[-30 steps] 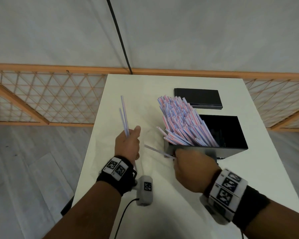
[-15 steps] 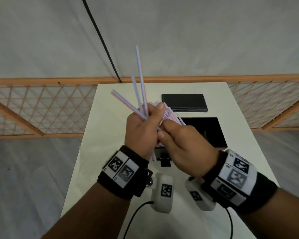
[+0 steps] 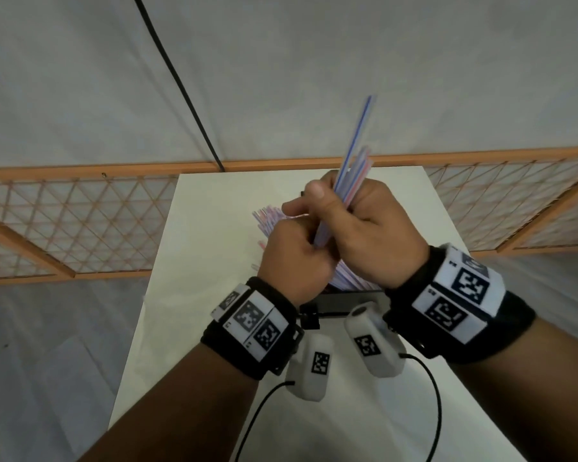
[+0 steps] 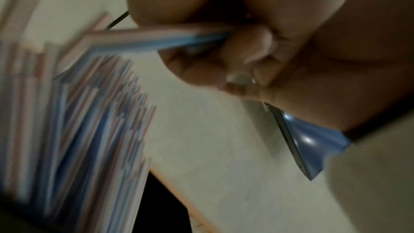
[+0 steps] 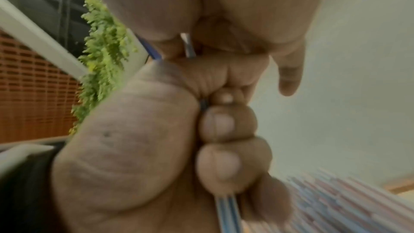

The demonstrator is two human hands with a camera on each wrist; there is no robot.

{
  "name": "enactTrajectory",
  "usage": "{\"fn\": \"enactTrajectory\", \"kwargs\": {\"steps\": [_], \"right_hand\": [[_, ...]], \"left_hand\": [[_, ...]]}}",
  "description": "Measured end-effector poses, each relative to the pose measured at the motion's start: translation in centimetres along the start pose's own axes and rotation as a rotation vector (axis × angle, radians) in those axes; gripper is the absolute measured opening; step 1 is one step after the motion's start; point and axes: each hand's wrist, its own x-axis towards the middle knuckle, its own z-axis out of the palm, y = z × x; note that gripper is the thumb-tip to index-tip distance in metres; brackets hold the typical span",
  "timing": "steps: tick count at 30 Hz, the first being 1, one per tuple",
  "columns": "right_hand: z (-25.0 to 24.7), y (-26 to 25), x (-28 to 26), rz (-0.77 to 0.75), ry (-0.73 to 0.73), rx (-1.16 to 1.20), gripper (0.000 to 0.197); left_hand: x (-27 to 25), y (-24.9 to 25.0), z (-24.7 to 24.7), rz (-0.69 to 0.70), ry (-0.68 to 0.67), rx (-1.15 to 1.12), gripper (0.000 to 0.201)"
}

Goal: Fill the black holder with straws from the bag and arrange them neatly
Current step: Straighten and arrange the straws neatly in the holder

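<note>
Both hands meet above the white table (image 3: 214,235) around a small bunch of blue- and red-striped straws (image 3: 356,155) that points up and a little right. My right hand (image 3: 342,211) wraps the bunch at its middle, thumb across the front. My left hand (image 3: 302,250) grips the lower ends just beneath. In the right wrist view the curled fingers (image 5: 226,127) close on the straws (image 5: 228,208). The left wrist view shows fingers (image 4: 201,70) pinching the bunch (image 4: 156,40). The black holder (image 3: 341,303) sits mostly hidden behind the hands, with several straws (image 3: 267,218) leaning out of it.
An orange lattice fence (image 3: 80,221) runs behind the table on both sides. A black cable (image 3: 181,85) hangs down the grey wall. Wrist camera cables (image 3: 437,395) trail over the near part of the table. The table's left edge lies close to my left forearm.
My right hand came up from the holder's front and joined my left. The splayed straws are now gathered into one bunch, gripped by both hands, and tilt right.
</note>
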Motion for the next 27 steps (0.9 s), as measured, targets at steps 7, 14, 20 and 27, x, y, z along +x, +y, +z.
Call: {"fn": "enactTrajectory", "kwargs": {"steps": [7, 14, 20, 27], "right_hand": [[-1.6, -2.1, 0.4, -0.236, 0.220, 0.082, 0.055], [-2.6, 2.4, 0.6, -0.104, -0.138, -0.932, 0.042], [2.3, 1.6, -0.4, -0.180, -0.232, -0.806, 0.036], [-2.7, 5.8, -0.3, 0.074, 0.200, -0.137, 0.059]], "left_hand": [[-0.9, -0.9, -1.0, -0.149, -0.210, -0.305, 0.048], [0.0, 5.6, -6.2, 0.207, 0.125, -0.410, 0.064], [-2.0, 3.8, -2.2, 0.241, 0.051, -0.005, 0.062], [-0.4, 0.3, -6.2, 0.109, 0.598, -0.241, 0.039]]}}
